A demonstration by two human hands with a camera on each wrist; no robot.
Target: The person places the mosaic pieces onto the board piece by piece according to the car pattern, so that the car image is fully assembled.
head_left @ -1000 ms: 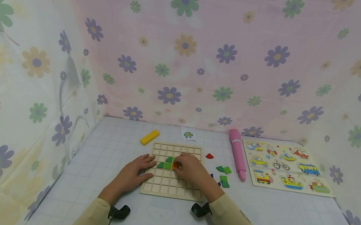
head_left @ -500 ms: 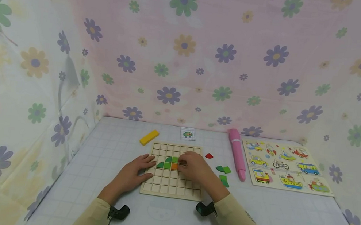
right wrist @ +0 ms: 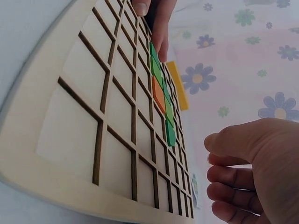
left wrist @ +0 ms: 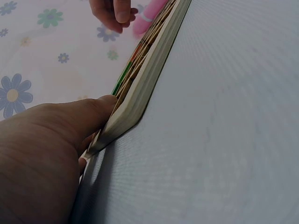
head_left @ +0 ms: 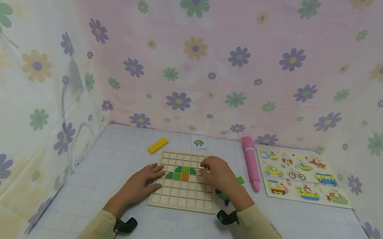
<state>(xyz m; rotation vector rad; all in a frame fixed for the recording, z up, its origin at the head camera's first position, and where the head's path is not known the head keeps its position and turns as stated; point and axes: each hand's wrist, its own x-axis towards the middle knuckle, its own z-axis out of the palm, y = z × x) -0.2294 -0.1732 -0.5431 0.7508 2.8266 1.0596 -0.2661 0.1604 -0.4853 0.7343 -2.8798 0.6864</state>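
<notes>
A wooden grid board [head_left: 182,204] lies on the table with green pieces and one orange square [head_left: 184,177] set in its cells. My left hand [head_left: 141,180] rests on the board's left edge, fingers spread; in the left wrist view its thumb [left wrist: 100,109] lies on the rim. My right hand [head_left: 218,175] is over the board's right side, loosely bent, thumb and forefinger apart. The right wrist view shows no piece between its fingers [right wrist: 229,158]. Left of those fingers, a dark green rounded piece [right wrist: 170,134] sits in a cell at the end of the coloured row.
Loose green pieces [head_left: 240,180] and a blue one [head_left: 226,202] lie beside my right forearm, partly hidden. Behind the board are a yellow block [head_left: 158,146] and a small picture card [head_left: 199,142]. A pink roll [head_left: 251,164] and a vehicle puzzle board [head_left: 301,177] lie right.
My right hand has drawn back to the right, uncovering the orange square, then the dark green rounded piece in its cell. It now covers the red piece. My left hand stays put.
</notes>
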